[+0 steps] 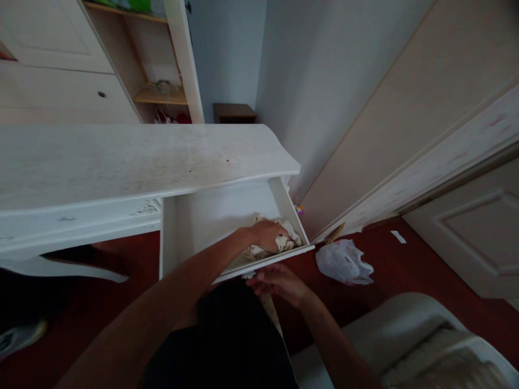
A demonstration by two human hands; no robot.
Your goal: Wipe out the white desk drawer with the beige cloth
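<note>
A white drawer (284, 202) is pulled out from under the white desk top (133, 162). My left hand (267, 235) reaches into the drawer's front right corner and is closed on a bundle of cream cloth (290, 237). My right hand (278, 283) is under the drawer's front edge, fingers curled against the drawer front (263, 265); whether it holds anything is hidden.
A crumpled white plastic bag (344, 262) lies on the dark red floor beside the drawer. A pale door (466, 216) stands at the right, a light cushion (425, 340) at the lower right. Shelves (160, 97) and a small brown table (234, 112) stand behind the desk.
</note>
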